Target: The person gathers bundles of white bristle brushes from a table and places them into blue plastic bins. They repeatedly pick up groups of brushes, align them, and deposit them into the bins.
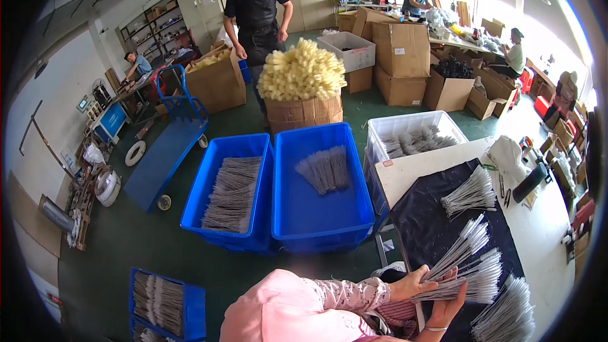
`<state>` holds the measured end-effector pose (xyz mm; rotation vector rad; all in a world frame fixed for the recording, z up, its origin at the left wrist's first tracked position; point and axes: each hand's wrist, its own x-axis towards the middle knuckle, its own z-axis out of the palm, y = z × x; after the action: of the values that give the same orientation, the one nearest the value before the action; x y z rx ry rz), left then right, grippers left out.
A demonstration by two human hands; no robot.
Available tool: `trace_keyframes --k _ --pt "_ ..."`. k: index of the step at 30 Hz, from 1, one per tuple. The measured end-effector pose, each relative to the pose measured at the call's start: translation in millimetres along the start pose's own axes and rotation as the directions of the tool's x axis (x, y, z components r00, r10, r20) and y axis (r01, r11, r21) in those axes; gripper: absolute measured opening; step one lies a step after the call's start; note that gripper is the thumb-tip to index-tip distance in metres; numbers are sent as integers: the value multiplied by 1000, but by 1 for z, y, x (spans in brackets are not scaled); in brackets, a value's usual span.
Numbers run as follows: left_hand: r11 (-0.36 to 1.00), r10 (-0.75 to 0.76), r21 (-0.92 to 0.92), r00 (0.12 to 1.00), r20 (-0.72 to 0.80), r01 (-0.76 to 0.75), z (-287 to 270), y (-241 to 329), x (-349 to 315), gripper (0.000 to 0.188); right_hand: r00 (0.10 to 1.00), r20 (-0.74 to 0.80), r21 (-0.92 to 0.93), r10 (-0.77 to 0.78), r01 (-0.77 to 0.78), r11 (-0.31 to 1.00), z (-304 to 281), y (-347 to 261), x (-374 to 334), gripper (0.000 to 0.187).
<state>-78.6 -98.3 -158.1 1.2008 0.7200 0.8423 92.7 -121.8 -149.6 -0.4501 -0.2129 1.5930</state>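
Observation:
At the lower right, my left hand (410, 284) is closed around the narrow wire ends of thin wire brushes (461, 245) with pale bristled tips, fanned out in upper and lower groups. My right hand (448, 307) curls under the lower group (475, 278), its fingers against the wires. Both hands are over a dark cloth (415, 212) on a white table (544, 240). On the cloth, one brush bundle (470, 193) lies beyond my hands and another bundle (506, 313) lies to their right. Parts of my fingers are hidden by the wires.
Left of the table stand a white crate (373, 128) and two blue bins (185, 215) (364, 231) holding brushes. Another blue bin (195, 313) sits lower left. A person (258, 19) stands behind a carton (304, 114) heaped with yellowish pieces. A blue trolley (161, 164) is farther left.

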Motion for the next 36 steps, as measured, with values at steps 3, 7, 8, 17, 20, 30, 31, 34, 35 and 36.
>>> trace_keyframes --k 3,7,8,17,20,30,31,34,35,36 --pt "999 16 -29 1000 -26 -17 3 2 -1 60 1000 -3 -10 -10 10 1000 -3 -1 -1 65" --pt "998 22 -58 1000 -6 -22 5 3 -2 59 1000 20 -40 -17 18 999 20 3 -8 60" --pt "997 27 -68 999 -20 -28 5 -1 -2 59 1000 25 -32 -15 16 999 19 3 -7 60" --pt "994 104 -14 992 -76 -106 11 -13 2 41 999 -18 78 -31 32 996 15 0 -14 58" --pt "998 57 37 995 -80 -54 7 -7 0 44 998 -62 111 -31 38 993 18 2 -14 55" --pt "999 -43 -2 996 -80 43 10 -7 0 32 999 1 116 -45 45 992 12 5 -12 55" --pt "998 -53 -20 996 -69 51 10 -9 1 32 999 -4 130 -49 50 990 8 5 -13 55" --pt "997 -5 -75 1000 -24 3 9 -17 5 41 997 -47 157 -61 68 985 8 4 -12 52" --pt "997 -5 -80 1000 -4 5 11 -20 3 45 997 -50 155 -61 68 986 7 4 -13 51" --pt "996 -5 -86 1000 17 7 11 -16 1 50 997 -53 153 -60 67 986 6 3 -14 50"
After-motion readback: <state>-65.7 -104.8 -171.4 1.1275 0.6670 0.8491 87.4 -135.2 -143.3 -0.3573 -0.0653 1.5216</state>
